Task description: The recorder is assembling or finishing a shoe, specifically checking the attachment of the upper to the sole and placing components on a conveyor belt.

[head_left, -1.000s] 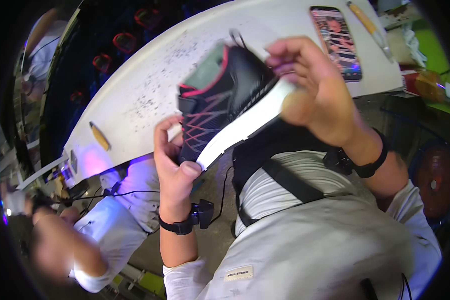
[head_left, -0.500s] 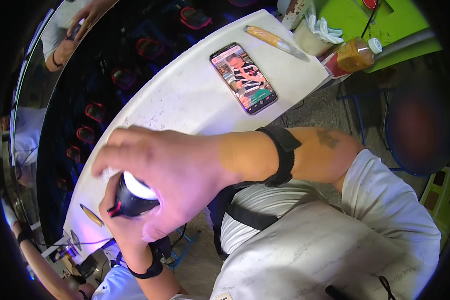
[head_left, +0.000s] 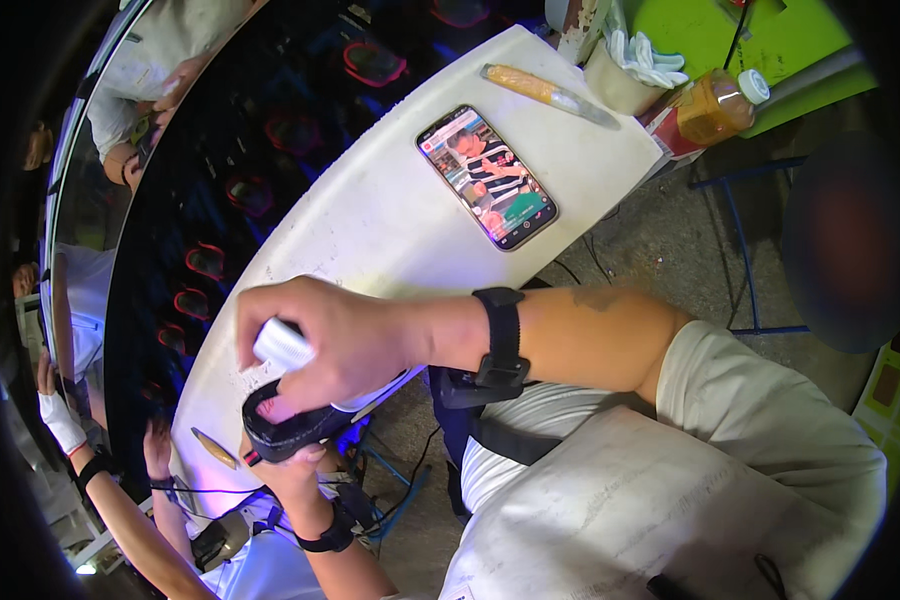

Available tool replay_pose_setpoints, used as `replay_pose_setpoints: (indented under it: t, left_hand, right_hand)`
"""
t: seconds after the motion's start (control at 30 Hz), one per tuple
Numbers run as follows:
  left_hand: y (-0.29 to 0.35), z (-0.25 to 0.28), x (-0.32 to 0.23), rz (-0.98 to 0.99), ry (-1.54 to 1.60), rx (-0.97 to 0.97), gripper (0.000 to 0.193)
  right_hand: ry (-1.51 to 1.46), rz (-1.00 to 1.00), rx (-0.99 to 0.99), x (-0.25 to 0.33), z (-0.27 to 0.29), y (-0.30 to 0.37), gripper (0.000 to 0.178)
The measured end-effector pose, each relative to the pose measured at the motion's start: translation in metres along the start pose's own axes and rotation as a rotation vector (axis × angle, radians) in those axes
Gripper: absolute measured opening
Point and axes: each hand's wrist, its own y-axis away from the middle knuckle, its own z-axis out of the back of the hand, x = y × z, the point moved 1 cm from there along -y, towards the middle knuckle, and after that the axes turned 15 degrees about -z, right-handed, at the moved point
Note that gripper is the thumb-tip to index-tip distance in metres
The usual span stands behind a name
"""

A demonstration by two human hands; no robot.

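Observation:
My left hand is closed around the underside of a black shoe with a bit of red trim; its opening faces up. Above it my right hand is curled around a white ridged piece, whose exact kind I cannot tell. The right thumb reaches down into the shoe's opening. The right palm and part of the shoe's far end are hidden behind the hand. Both wrists wear black straps.
A white curved table carries a phone and a knife-like tool with a wrapped handle. Another small tool lies at its left end. Beyond stand a bottle and gloves. Co-workers' arms reach in at left.
My right hand has lifted and turned, with the white piece now gripped above the shoe. The shoe's opening has come into sight. At left, a co-worker's hands have come further into view.

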Motion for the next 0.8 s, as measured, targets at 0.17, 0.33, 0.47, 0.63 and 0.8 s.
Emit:
replay_pose_setpoints:
  t: [0.17,0.33,0.47,0.63,0.8]
  left_hand:
    - [0.02,0.003,-0.002,-0.025,0.011,0.058,0.091]
    - [0.003,-0.012,-0.045,0.069,-0.138,0.119,0.074]
    - [-0.042,-0.032,-0.081,-0.183,-0.409,0.35,0.069]
    - [-0.099,-0.049,-0.09,-0.268,-0.398,0.479,0.059]
    - [-0.098,-0.053,-0.072,-0.185,-0.348,0.402,0.054]
  right_hand:
    - [-0.028,0.116,-0.076,-0.006,-0.028,0.01,0.054]
    - [0.352,0.148,0.03,0.004,-0.049,0.02,0.063]
    - [0.412,0.09,0.07,0.027,-0.015,0.016,0.068]
    - [0.083,-0.183,0.144,0.035,0.016,-0.014,0.048]
    - [0.281,-0.225,-0.151,0.031,0.013,-0.03,0.069]
